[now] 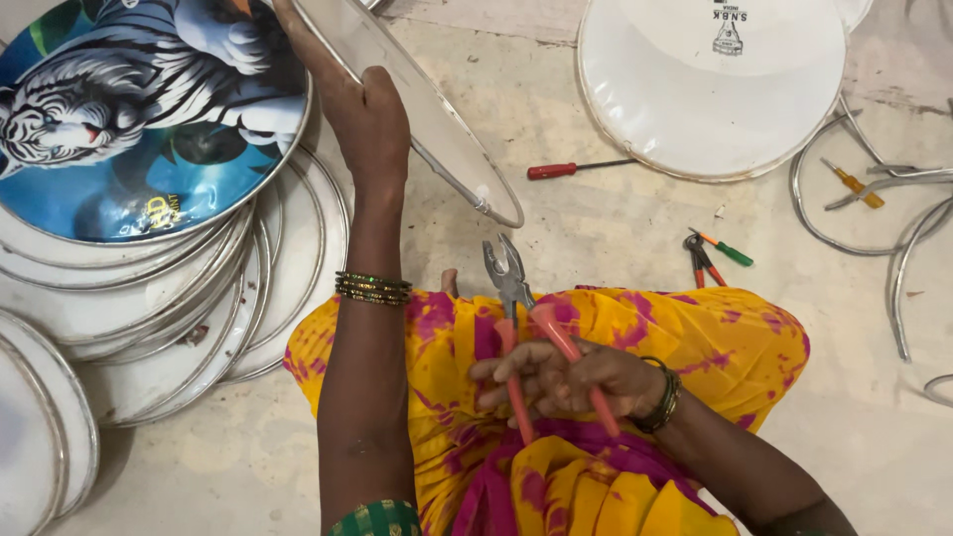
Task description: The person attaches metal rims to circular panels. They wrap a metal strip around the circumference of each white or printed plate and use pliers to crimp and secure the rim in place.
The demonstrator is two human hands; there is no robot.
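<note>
Right hand (pixel 566 382) grips pliers (pixel 521 328) (orange-handled) — left hand (pixel 367 119) holds drumhead (pixel 437 119).

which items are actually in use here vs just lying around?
In use:
- left hand on a clear drumhead
- right hand gripping red-handled pliers

Lying about:
- tiger-print drumhead on stacked white drumheads
- red screwdriver
- small pliers
- metal hoops

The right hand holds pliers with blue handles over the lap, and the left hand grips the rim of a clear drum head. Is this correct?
Not quite. In the head view, the pliers in the right hand have orange-red handles, not blue. The rest holds: they are over the lap, and the left hand grips the rim of the clear drum head.
</note>
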